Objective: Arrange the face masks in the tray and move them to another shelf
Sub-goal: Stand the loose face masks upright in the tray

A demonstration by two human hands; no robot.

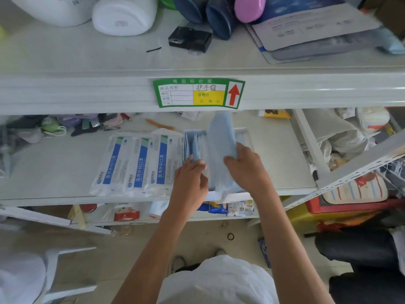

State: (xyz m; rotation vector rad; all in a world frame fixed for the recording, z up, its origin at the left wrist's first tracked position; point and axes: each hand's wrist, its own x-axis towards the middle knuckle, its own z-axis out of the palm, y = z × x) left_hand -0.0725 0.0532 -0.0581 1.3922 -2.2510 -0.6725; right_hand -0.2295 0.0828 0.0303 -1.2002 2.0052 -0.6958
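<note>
On the middle shelf (285, 163): the white tray (243, 131) sits at the very front edge, with blue face masks (194, 143) standing on edge in its left part.
Your right hand (245, 165): fingers curled round a blue mask stack (221, 145), tilted over the tray.
Your left hand (190, 178): fingers curl on the standing masks, holding them leftward.
Risk: a hard push could tip the tray off the lip, and released masks may slump.
Writing: sealed packs (140, 163) read 医用外科口罩; the shelf tag (198, 93) reads 商品标价签, handwritten 护手霜.
</note>
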